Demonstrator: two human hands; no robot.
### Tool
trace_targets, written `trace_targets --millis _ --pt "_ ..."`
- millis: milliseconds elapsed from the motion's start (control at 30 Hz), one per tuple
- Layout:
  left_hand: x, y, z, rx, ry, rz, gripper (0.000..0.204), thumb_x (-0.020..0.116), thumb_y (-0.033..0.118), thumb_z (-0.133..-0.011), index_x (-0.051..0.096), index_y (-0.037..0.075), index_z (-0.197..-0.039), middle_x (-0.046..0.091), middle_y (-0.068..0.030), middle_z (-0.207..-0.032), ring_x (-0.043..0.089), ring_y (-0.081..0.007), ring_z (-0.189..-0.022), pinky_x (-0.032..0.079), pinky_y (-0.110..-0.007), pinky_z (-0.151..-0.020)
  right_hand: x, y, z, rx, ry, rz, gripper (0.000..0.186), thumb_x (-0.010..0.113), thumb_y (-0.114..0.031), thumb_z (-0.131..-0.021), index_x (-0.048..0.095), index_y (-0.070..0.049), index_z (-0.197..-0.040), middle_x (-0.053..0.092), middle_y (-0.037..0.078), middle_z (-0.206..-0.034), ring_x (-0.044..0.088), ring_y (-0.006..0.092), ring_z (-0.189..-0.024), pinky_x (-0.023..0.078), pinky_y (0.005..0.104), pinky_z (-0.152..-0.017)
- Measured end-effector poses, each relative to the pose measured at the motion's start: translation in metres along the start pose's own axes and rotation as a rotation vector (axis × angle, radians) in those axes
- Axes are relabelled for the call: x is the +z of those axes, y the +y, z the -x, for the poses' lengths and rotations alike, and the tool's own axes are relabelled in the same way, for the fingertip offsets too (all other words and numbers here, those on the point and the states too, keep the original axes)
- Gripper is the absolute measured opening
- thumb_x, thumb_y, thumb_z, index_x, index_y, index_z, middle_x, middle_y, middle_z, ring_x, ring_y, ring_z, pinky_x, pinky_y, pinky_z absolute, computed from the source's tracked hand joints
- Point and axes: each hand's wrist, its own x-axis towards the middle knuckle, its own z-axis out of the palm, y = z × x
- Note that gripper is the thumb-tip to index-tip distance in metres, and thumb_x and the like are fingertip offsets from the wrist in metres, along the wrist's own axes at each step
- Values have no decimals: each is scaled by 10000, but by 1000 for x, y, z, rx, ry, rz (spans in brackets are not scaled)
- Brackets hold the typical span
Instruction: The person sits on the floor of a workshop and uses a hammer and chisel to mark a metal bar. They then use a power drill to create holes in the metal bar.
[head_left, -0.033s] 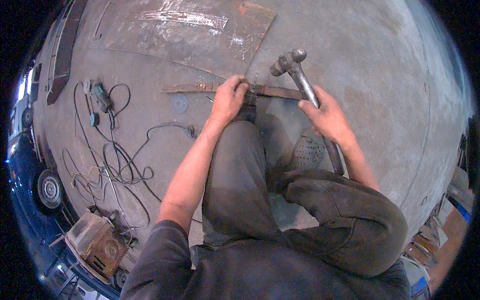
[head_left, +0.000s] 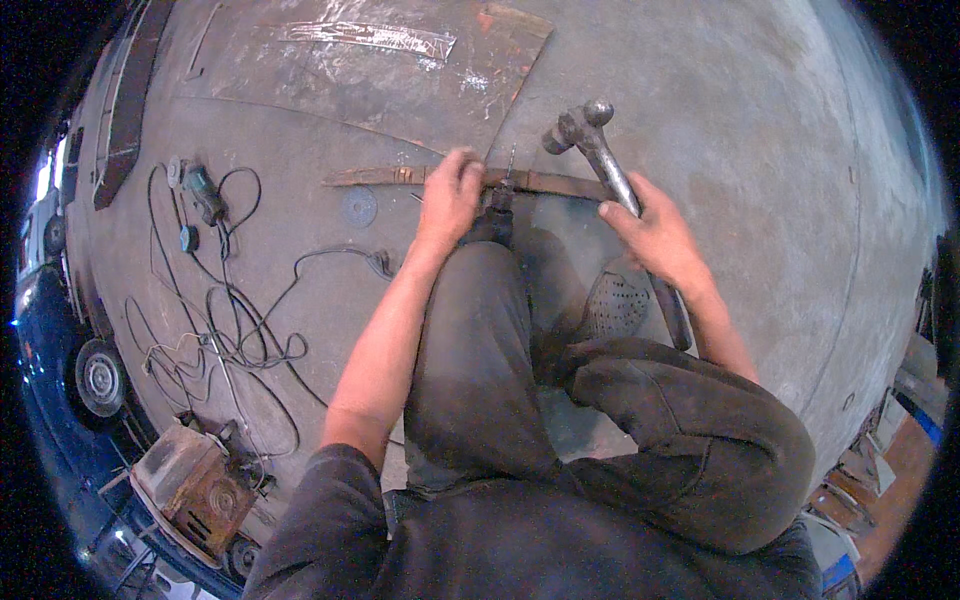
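Observation:
My right hand (head_left: 650, 230) grips a ball-peen hammer (head_left: 610, 170), its steel head raised above the floor and its handle angled down toward me. My left hand (head_left: 450, 205) is at a long, narrow rusty metal strip (head_left: 545, 184) lying crosswise above my knee; its fingers are bent and blurred, so their hold is unclear. Just right of them a thin pointed metal piece (head_left: 510, 160) sticks up by a dark object (head_left: 498, 215) that I cannot make out. A grey disc (head_left: 359, 198) lies left of my left hand.
A large rusty sheet (head_left: 390, 85) lies ahead on the concrete floor. At left are a corded power tool (head_left: 205, 195), tangled cables (head_left: 230, 340), a rusty wheeled machine (head_left: 200, 480) and a dark car (head_left: 50, 350). Boards and scraps (head_left: 880, 470) line the lower right.
My left hand has shifted slightly left, away from the thin pointed piece, uncovering more of it. The hammer head in my right hand has dipped a little.

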Motion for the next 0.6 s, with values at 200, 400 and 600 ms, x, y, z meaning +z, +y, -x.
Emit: trace_targets --millis 200,400,600 --pt "-13 -43 21 -197 -416 -73 376 536 321 -996 610 -3 -1171 671 -277 -1152 620 -465 -1136 487 -496 -947 2 61 -7 44 177 103 562 710 -346 -888 590 -8 -1321 673 263 -1198 656 401 -1125 498 455 -961" --pt "-3 -11 9 -273 -186 -134 562 612 411 -952 570 22 -1355 665 -277 -1226 623 -413 -1192 477 -476 -1006 -2 128 -5 149 500 244 539 692 -323 -893 581 -7 -1315 678 263 -1133 654 422 -1085 495 460 -930" --pt "7 -20 7 -347 -335 -254 788 736 608 -794 640 -12 -1271 691 -256 -1201 646 -407 -1162 498 -464 -1001 21 185 3 179 606 227 489 655 -313 -914 561 -1 -1279 676 272 -1075 650 461 -1036 495 496 -894"
